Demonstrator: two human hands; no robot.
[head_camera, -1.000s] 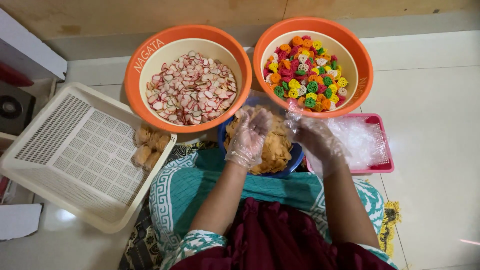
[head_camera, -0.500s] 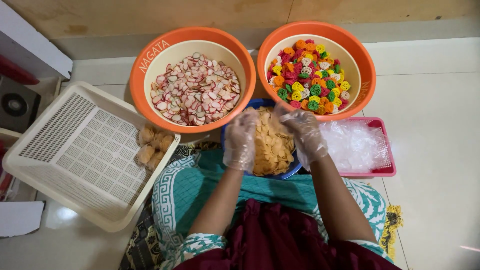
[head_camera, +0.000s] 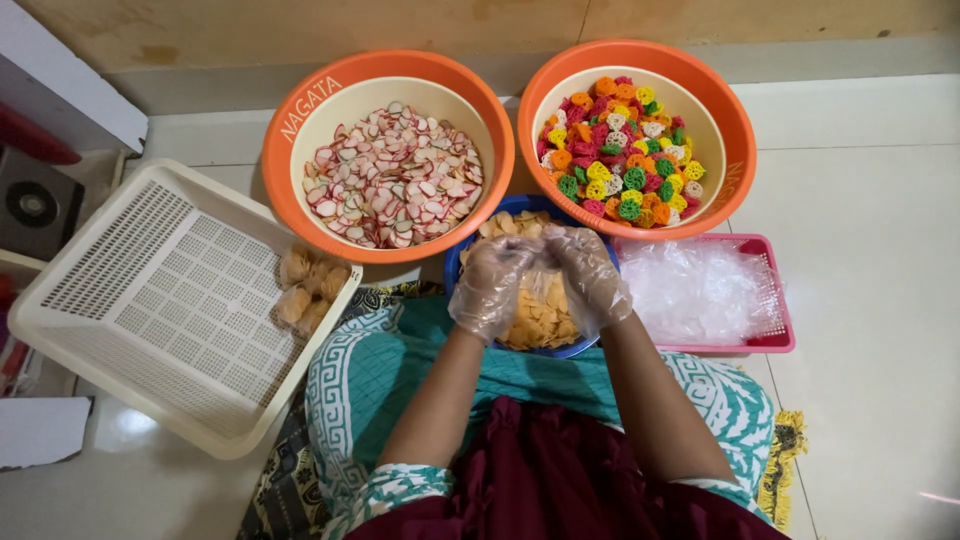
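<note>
Your hands, both in thin clear gloves, meet over the blue bowl (head_camera: 470, 262) of pale orange chips (head_camera: 540, 315) that sits right under them. The left hand (head_camera: 492, 287) and right hand (head_camera: 590, 277) are curled toward each other, fingers bent and pinching what looks like a small clear bag (head_camera: 541, 280) between them; whether it holds chips yet, you cannot tell.

Beyond your hands stand two orange basins. The one past your left hand (head_camera: 290, 130) holds flat white slices with pink rims (head_camera: 392, 180). The one past your right hand (head_camera: 735, 150) holds small flower-shaped crackers (head_camera: 625, 150) in red, green, yellow, orange and white. Just right of your right hand lies one pink tray (head_camera: 775, 335) filled with clear plastic bags (head_camera: 700, 290). Well to the left of your left hand sits one white slotted basket (head_camera: 130, 310), with a few filled packets (head_camera: 310, 288) in its near corner.

Half a second ago your hands were apart over the bowl; now they have closed together.
</note>
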